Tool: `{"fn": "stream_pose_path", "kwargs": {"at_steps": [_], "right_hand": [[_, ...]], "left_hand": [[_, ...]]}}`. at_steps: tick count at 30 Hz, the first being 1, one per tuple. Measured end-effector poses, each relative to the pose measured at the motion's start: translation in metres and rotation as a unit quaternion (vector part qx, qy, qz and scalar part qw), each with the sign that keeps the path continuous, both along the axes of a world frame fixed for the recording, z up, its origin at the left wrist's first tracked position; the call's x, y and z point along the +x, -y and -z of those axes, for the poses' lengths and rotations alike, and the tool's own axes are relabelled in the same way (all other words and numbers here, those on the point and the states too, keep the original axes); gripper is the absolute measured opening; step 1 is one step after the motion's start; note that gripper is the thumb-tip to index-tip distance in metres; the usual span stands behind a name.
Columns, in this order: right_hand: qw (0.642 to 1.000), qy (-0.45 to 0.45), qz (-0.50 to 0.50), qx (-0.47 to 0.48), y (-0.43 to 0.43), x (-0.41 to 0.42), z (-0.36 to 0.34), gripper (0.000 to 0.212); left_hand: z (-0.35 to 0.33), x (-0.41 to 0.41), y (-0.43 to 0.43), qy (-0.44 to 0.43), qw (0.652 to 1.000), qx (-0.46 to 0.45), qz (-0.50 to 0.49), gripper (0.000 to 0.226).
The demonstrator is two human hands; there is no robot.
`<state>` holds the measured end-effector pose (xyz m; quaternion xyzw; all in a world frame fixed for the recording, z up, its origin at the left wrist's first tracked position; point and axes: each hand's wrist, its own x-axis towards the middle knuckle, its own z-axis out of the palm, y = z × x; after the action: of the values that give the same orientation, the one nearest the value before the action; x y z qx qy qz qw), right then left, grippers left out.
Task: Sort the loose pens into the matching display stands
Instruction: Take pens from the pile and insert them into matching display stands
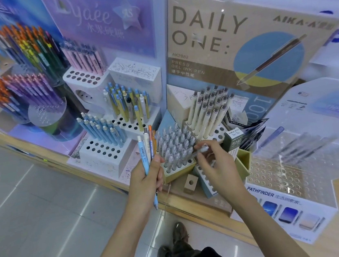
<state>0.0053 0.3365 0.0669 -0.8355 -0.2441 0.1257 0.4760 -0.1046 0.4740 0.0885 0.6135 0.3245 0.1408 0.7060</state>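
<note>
Left hand (147, 179) clutches four loose pens (148, 150) (one blue); right hand (215, 165) pinches one grey pen (201, 150) beside the grey-pen stand (179, 173).

Stepped stand (103, 149) holding pens sits left of the full pen block (177, 148), with the poster (239, 40) behind it

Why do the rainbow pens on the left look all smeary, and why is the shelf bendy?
In the head view, the coloured pens at the left edge are blurred, while the grey pens near the right hand look sharper. The wide-angle lens curves the shelf edge. Ceiling lights leave white streaks on the shiny floor.
</note>
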Motion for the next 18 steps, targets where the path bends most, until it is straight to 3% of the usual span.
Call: {"fn": "stream_pose_path", "kwargs": {"at_steps": [6, 18], "right_hand": [[0.994, 0.092, -0.042, -0.046, 0.003, 0.005, -0.002, 0.021], [0.991, 0.119, -0.058, -0.015, 0.012, 0.009, 0.002, 0.029]], "left_hand": [[-0.002, 0.0, 0.001, 0.008, 1.0, -0.008, -0.002, 0.022], [0.0, -0.008, 0.001, 0.009, 0.999, -0.022, -0.025, 0.022]]}}
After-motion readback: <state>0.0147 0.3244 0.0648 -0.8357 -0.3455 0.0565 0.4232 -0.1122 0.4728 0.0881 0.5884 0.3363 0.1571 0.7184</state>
